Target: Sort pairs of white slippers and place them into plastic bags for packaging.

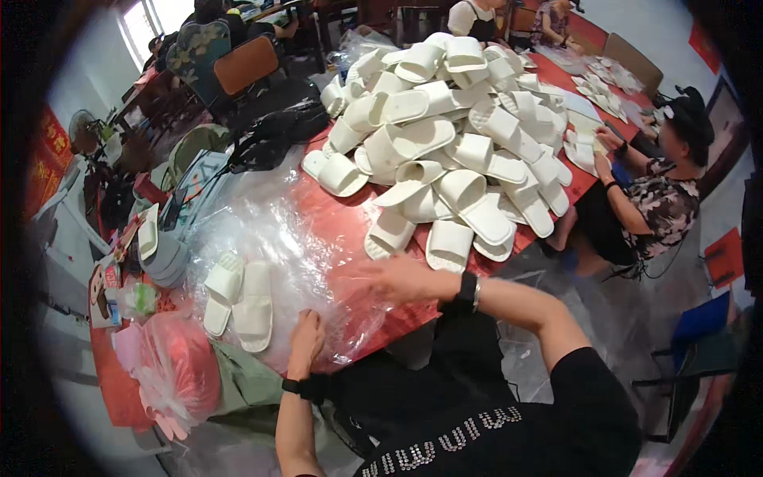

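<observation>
My left hand (307,340) is at the near edge of the red table, its fingers curled together on a clear plastic bag (278,238) spread over the tabletop. My right hand (401,278) reaches leftward above the red surface, in front of the slipper pile; motion smears its fingers, so its grip cannot be told. A pair of white slippers, a ribbed one (223,292) and a smoother one (254,306), lies on the plastic left of my left hand. Just beyond my right hand rises a big heap of white slippers (445,135).
A pink plastic bag (181,362) bulges at the table's left end, near a stack of grey round items (165,262). A seated person (660,191) handles slippers at the right side. Other people sit farther back. A dark chair (699,358) stands at the right.
</observation>
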Demonstrator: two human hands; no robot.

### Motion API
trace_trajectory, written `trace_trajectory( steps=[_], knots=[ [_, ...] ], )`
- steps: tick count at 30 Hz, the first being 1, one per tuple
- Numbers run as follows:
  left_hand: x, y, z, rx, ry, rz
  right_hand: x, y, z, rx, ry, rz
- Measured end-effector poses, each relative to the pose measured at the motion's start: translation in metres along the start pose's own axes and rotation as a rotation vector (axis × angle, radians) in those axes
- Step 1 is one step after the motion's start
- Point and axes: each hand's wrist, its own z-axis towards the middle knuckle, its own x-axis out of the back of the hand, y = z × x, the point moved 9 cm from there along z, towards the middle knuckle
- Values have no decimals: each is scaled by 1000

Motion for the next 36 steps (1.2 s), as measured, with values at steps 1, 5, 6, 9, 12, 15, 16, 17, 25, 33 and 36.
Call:
trace_trajectory(
  steps=[1, 5, 6, 9, 12, 15, 16, 17, 25, 33, 36],
  knots=[
    [-9, 3, 8, -30, -98, -84, 7, 19, 7, -9, -50, 43],
    [3, 34, 27, -162, -96, 363, 69, 127, 30, -280, 273, 242],
    [-9, 17, 36, -101, -104, 250, 86, 138, 37, -117, 315, 137],
    [-39, -16, 37, -41, -24, 108, 95, 229, 64, -512, 221, 320],
    [-36, 0, 44, -93, 63, 82, 110, 289, 72, -628, 312, 184],
    [-41, -11, 35, -86, 143, 191, 89, 316, 99, -837, 362, 319],
    [-44, -11, 32, -83, 133, 201, 88, 321, 104, -860, 455, 291],
    [-43, -14, 31, -57, 142, 202, 83, 325, 117, -839, 438, 297],
    [-51, -10, 31, -74, 136, 277, 74, 356, 140, -844, 542, 415],
    [-50, -6, 33, -88, 181, 283, 157, 320, 99, -793, 781, 576],
    [-52, -6, 38, -81, 126, 210, 171, 275, 98, -594, 853, 1081]
  ],
)
